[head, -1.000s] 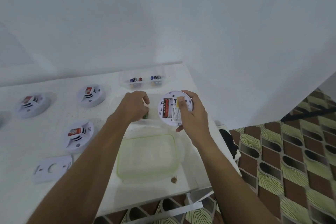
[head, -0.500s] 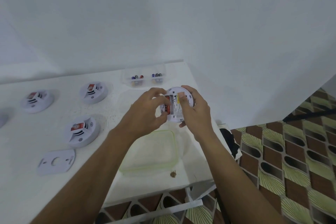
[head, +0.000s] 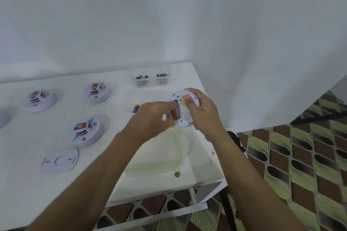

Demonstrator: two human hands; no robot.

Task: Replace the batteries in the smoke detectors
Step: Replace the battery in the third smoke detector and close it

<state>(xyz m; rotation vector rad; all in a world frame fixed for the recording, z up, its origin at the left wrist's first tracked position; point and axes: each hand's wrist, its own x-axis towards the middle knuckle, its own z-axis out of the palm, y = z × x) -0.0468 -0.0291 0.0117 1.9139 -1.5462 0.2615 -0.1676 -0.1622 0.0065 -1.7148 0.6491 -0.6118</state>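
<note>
Right hand (head: 204, 116) grips the upturned smoke detector (head: 185, 118). Left hand (head: 152, 118) works at its battery bay (head: 175, 112), its grip blurred. Three further detectors (head: 85, 130), left of the hands, apparently await servicing.

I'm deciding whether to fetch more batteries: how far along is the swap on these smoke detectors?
Done: one mounting plate lies off on the table. In hand: the right hand grips one detector back-up, and the left hand works at its battery bay; blur hides whether a cell goes in or out. Left: three detectors lie face-up, seemingly untouched. Spare batteries wait in the tray.
</note>
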